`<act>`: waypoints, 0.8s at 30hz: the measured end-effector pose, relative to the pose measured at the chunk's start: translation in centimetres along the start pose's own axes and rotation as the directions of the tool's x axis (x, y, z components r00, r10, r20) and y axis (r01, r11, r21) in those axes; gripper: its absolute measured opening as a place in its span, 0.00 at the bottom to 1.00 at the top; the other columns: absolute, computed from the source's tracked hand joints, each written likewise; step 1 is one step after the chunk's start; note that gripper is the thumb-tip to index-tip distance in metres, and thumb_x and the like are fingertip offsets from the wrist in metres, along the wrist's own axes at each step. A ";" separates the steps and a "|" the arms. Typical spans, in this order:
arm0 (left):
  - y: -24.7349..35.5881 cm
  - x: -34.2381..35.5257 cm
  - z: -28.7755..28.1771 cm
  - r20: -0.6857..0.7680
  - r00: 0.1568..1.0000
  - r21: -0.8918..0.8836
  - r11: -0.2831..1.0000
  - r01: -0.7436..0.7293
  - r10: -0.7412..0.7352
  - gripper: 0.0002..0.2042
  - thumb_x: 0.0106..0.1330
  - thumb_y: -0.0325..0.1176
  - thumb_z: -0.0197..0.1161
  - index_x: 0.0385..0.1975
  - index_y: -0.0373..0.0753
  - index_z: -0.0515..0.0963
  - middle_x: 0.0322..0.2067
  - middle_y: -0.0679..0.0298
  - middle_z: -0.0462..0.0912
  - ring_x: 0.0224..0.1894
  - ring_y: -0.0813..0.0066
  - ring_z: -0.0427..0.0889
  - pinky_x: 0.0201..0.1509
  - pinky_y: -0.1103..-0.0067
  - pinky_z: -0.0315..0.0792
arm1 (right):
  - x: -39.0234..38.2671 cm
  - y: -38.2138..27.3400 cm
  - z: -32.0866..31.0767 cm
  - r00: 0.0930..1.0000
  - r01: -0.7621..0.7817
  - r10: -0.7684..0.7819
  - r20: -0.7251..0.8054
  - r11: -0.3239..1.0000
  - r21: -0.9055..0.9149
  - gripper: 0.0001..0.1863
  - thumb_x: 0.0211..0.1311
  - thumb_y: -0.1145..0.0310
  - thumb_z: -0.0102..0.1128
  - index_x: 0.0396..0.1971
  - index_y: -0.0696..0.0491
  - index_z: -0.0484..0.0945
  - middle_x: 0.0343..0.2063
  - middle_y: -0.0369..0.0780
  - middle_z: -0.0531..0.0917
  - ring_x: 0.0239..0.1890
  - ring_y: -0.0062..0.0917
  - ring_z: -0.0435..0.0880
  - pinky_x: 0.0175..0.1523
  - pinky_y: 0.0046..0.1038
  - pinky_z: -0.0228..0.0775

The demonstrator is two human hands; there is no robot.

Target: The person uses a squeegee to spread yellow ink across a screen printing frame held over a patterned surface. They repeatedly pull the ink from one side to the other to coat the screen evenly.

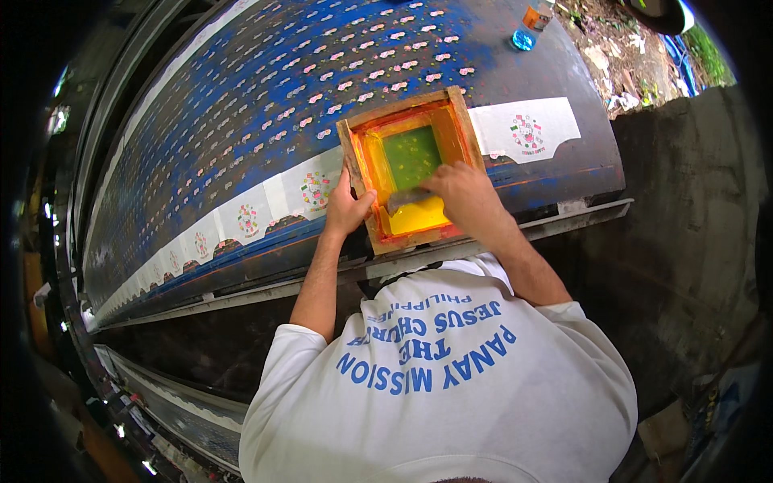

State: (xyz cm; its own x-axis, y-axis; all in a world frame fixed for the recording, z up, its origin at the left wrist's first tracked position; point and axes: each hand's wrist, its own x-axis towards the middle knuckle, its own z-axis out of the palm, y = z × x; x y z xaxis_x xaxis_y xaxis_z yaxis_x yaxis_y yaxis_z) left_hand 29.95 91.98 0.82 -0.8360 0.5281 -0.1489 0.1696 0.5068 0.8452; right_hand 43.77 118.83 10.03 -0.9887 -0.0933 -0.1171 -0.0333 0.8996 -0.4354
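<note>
Screen frame point(465, 122) rests across the white strip point(555, 121) on the tabletop point(555, 72). Fingers of the left hand point(348, 211) clasp its left rail point(349, 146); those of the right hand point(469, 197) pinch a grey squeegee point(407, 198) inside. Uneven squeegee pressure could shift the frame, smearing yellow ink point(420, 221).

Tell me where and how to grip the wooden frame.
Take the wooden frame by its left bar, probably best from the left, thumb hooked over the top, as the left hand does: that bar is a narrow raised edge, while yellow ink coats much of the inside.
</note>
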 end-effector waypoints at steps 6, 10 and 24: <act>-0.4 0.4 0.2 -0.036 0.999 0.174 0.985 0.015 -0.009 0.52 0.65 0.41 0.73 0.88 0.37 0.51 0.53 0.47 0.93 0.49 0.50 0.95 0.56 0.63 0.86 | 10.5 2.8 -0.8 0.993 -0.035 0.033 -0.112 0.999 -0.014 0.24 0.61 0.79 0.61 0.55 0.47 0.92 0.48 0.47 0.93 0.53 0.45 0.90 0.62 0.45 0.82; 0.0 0.4 0.1 -0.006 0.999 0.112 0.992 0.054 -0.054 0.52 0.65 0.40 0.72 0.88 0.37 0.50 0.53 0.43 0.92 0.49 0.46 0.94 0.56 0.61 0.86 | 11.7 2.5 -0.4 0.990 -0.099 0.098 -0.106 0.995 -0.003 0.25 0.61 0.79 0.61 0.55 0.45 0.93 0.47 0.47 0.92 0.53 0.45 0.90 0.61 0.46 0.82; -1.1 0.0 0.0 -0.011 1.000 0.038 0.999 -0.028 0.029 0.51 0.65 0.46 0.68 0.86 0.33 0.52 0.42 0.44 0.94 0.40 0.45 0.94 0.48 0.58 0.88 | 1.6 0.5 0.3 0.996 0.036 -0.040 0.085 0.998 0.055 0.21 0.62 0.77 0.67 0.54 0.47 0.93 0.48 0.44 0.92 0.53 0.43 0.91 0.60 0.44 0.83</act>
State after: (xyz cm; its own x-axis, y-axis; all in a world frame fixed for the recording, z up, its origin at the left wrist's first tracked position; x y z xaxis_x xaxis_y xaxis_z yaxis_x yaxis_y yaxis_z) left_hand 29.76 91.42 -0.10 -0.8366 0.5347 -0.1189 0.2128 0.5173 0.8289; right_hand 42.25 118.96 9.34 -0.9706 -0.1654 -0.1746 -0.0607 0.8709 -0.4878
